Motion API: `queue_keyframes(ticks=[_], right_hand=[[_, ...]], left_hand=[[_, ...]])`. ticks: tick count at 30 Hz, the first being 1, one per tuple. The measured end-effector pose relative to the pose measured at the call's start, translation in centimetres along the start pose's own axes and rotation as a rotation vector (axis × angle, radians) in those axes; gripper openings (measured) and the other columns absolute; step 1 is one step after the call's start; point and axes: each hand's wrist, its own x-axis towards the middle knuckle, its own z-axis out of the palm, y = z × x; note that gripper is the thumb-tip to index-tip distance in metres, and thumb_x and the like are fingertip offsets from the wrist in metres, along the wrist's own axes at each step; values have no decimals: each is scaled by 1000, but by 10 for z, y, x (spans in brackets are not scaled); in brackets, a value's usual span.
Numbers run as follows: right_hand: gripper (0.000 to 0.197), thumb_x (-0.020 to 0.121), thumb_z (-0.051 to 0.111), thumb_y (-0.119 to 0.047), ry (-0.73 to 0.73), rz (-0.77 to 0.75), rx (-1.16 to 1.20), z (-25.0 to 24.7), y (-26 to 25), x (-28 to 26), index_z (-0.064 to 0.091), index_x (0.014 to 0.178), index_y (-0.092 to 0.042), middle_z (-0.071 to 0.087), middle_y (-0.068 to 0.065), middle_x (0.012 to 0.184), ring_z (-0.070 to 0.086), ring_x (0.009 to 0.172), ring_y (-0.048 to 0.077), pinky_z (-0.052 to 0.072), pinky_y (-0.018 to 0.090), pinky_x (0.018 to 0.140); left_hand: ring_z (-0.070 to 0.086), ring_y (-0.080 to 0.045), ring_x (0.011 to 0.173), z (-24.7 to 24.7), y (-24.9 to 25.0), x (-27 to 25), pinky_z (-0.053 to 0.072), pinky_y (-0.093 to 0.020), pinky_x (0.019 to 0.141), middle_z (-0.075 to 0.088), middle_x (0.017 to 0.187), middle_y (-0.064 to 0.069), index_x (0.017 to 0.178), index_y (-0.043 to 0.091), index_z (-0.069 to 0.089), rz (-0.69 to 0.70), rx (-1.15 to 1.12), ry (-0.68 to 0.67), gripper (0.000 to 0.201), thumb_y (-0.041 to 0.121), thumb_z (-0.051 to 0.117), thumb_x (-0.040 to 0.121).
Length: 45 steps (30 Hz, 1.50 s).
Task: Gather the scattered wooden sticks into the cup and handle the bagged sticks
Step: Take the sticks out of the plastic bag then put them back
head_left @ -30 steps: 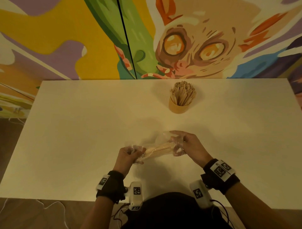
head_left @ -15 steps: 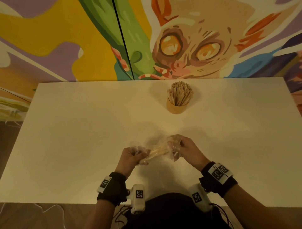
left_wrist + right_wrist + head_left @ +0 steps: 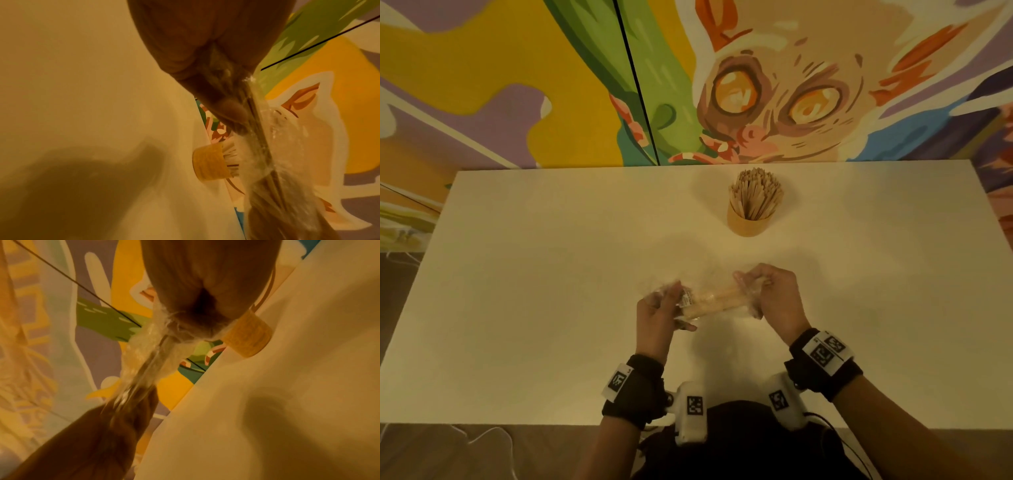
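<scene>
Both forearms are bare, and each wrist wears a black wristband (image 3: 635, 390) carrying a white tag printed with a black square code (image 3: 825, 353). A white camera unit (image 3: 691, 411), also bearing a square code, hangs inside each wrist. Thin dark cables (image 3: 835, 431) trail toward a dark garment (image 3: 739, 442).

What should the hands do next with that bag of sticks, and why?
Probably pull the bag open. Both the left hand and right hand grip its ends above the table, and the cup already stands full of sticks.
</scene>
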Motion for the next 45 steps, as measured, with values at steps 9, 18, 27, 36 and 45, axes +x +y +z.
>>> queue_keyframes(ticks=[9,18,27,36,45], right_hand=[[28,86,73,-16,182,-67,-123,-50,-18,11,61,75,7,52,3,51,36,35,12,28,18,34],[35,87,74,-19,380,-7,-298,-120,-2,1,62,77,13,47,10,51,37,34,12,31,20,34],[34,87,73,-21,482,82,-329,-149,24,-18,65,80,11,50,12,52,40,40,18,35,22,37],[35,85,75,-14,121,-50,-258,-44,1,-6,57,70,11,47,12,51,37,35,19,27,21,35],[39,89,70,-21,-44,-26,-234,-9,-14,-16,57,71,11,53,15,48,41,33,21,27,21,37]], left_hand=[[71,-27,64,-41,5,11,51,-24,46,74,80,-11,92,4,69,-5,31,-3,19,17,56,96],[71,-32,80,-80,-28,24,53,-32,60,72,104,-16,104,7,69,-209,173,-28,29,30,66,86],[42,-22,133,-101,-43,24,37,-38,103,45,145,-2,144,20,36,-18,529,214,63,42,61,90],[46,-7,124,3,-1,1,40,-26,103,48,141,9,142,31,37,474,1007,-445,84,70,61,72],[61,-28,83,41,0,12,34,-31,61,67,88,-5,97,21,58,539,1500,-430,25,43,46,95]])
